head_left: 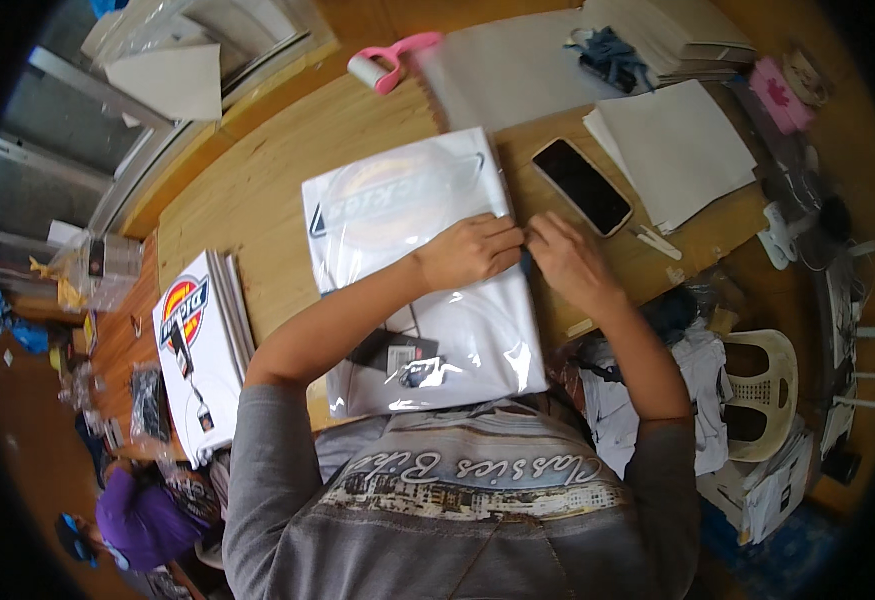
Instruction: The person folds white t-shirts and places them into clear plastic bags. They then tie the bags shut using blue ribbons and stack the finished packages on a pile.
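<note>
A folded white T-shirt in a clear plastic bag (503, 345) lies on the table in front of me, with a coloured print at its far end and a dark tag (398, 352) near my body. My left hand (473, 247) rests over the bag's right side, its fingers closed at the bag's edge. Just beyond that edge, my right hand (566, 258) has its fingers pinched together, tips almost touching the left hand's. What lies between the right fingertips is too small to make out.
Left of the bag stands a stack of folded white T-shirts (193, 395). A phone (585, 187), white strips (658, 243) and paper sheets (673, 150) lie to the right. A pink-handled roller (388, 68) is at the far edge. A person in purple (148, 520) is at lower left.
</note>
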Demonstrator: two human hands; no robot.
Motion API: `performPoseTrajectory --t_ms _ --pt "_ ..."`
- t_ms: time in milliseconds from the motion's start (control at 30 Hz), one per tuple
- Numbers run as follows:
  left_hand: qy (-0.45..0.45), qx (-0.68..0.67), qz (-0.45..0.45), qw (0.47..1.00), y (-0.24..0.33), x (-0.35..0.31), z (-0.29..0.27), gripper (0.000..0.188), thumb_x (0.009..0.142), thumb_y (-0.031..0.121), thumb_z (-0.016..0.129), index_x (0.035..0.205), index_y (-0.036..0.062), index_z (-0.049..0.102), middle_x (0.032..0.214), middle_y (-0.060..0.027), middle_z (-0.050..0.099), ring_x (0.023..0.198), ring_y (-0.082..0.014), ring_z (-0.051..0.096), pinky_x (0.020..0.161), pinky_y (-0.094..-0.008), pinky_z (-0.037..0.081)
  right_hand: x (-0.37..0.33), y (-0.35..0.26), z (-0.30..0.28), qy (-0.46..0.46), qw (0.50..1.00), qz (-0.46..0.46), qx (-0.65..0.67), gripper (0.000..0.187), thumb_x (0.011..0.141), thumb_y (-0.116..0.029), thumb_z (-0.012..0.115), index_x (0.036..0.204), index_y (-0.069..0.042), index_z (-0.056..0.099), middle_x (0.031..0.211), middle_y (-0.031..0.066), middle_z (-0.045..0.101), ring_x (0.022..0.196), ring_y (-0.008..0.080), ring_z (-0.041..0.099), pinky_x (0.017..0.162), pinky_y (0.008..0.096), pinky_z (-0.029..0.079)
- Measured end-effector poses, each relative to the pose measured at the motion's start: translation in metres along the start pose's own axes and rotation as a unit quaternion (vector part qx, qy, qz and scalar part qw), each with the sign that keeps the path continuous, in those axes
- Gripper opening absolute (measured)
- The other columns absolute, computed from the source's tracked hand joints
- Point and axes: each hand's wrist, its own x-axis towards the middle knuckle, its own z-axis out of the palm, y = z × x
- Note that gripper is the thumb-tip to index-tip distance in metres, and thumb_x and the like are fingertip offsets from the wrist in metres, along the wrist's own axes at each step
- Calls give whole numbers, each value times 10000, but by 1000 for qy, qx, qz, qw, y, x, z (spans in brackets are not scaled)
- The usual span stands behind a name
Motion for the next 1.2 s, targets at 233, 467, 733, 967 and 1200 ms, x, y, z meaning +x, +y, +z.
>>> performPoseTrajectory --t_ms 233,467,733,967,1200 --pt "76 -141 -201 966 3 -15 16 124 544 -18 530 661 23 535 722 -78 490 718 -236 496 630 -308 431 -1 26 37 42 963 140 227 67 741 -30 481 791 -7 520 705 33 485 614 137 489 527 248 421" --pt "113 -214 -276 930 7 -24 29 153 559 -88 519 669 17 532 742 -93 503 726 -262 500 648 -327 424 -8 36 50 -6 508 381 773 25 782 -36 499 806 -44 499 684 28 486 506 66 414 420 175 317" --pt "135 -278 -314 898 11 -22 24 168 555 -121 513 675 -3 507 767 -110 516 734 -277 512 642 -333 426 10 32 2 -89 986 63 128 43 680 -55 521 694 -65 559 612 25 482 608 135 476 578 265 376" --pt "193 -297 -318 879 20 -25 -3 127 611 -113 537 683 -15 499 726 -117 545 701 -244 537 632 -291 430 -17 64 44 -55 994 84 -36 172 684 -84 472 790 -74 606 787 66 579 797 237 528 695 310 420" --pt "280 -473 -370 749 29 -36 -19 168 796 125 513 676 8 509 690 -69 556 727 -164 536 701 -279 419 -1 16 30 35 581 306 754 204 805 -219 472 681 -67 528 772 72 559 708 207 519 687 314 402"
